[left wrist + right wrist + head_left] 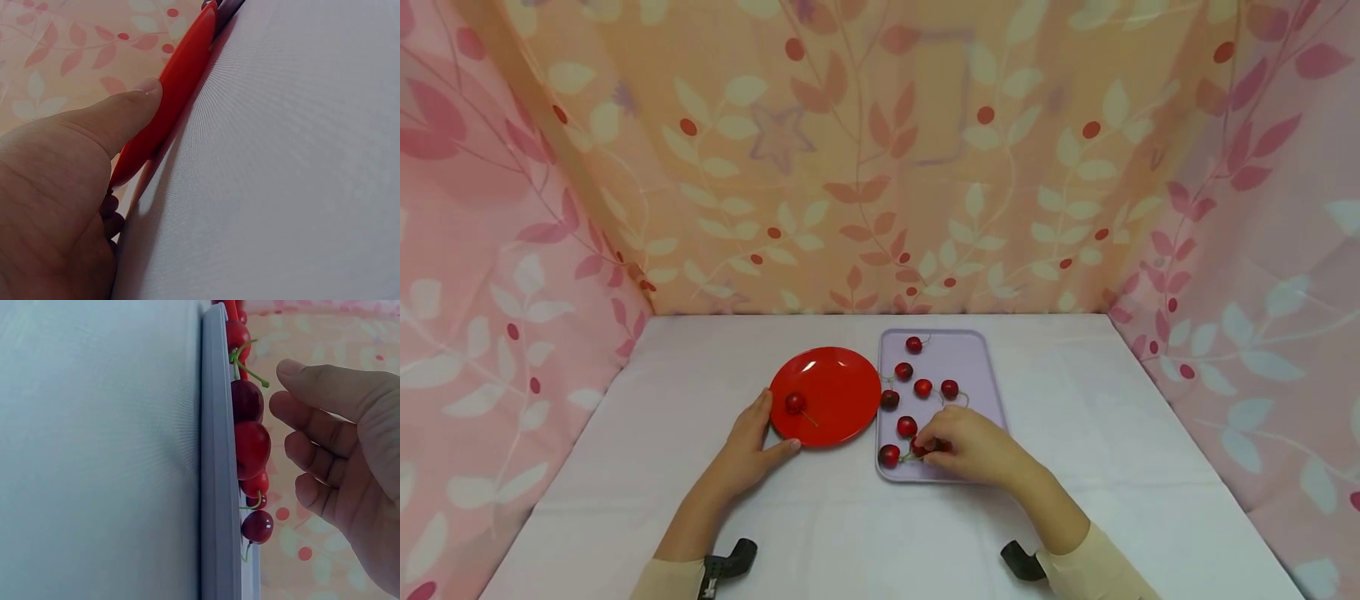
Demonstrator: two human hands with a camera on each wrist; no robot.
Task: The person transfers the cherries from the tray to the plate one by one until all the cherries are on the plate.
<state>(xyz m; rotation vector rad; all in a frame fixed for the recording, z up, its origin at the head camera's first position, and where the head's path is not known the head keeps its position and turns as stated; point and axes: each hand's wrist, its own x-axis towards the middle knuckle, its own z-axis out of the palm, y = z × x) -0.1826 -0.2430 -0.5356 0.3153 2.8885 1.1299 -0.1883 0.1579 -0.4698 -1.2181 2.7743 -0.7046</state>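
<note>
White cloth [850, 533] covers the table before a leafy curtain [925, 92]. On my feed, the right hand [976, 447] is released, fingers loosely bent, just above cherries [252, 450] on the near part of the purple tray [955, 354]. I judge it the nearer hand. The left hand [743, 450] touches the left rim of the red plate [842, 396], left of the tray, thumb extended.
</note>
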